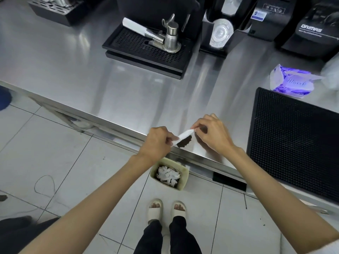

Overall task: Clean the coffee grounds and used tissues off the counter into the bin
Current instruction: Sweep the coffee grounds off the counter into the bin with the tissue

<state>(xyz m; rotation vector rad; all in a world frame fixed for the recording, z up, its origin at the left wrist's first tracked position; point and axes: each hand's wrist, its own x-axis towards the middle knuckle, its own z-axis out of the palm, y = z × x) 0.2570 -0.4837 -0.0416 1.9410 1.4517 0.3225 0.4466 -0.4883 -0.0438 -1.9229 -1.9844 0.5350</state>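
A white tissue [184, 136] is stretched between both hands at the front edge of the steel counter [113, 92]. My left hand [157, 142] pinches its left end and my right hand [212, 132] pinches its right end. A small dark patch of coffee grounds [185, 143] lies on the counter edge right under the tissue. On the floor below stands a pale bin [184, 176] with crumpled white tissues inside.
A black rubber mat [293, 140] lies at the right. A purple tissue pack [291, 81] sits behind it. A black drip tray [146, 50] with a metal jug stands at the back, with coffee machines further right. My feet are on the tiled floor.
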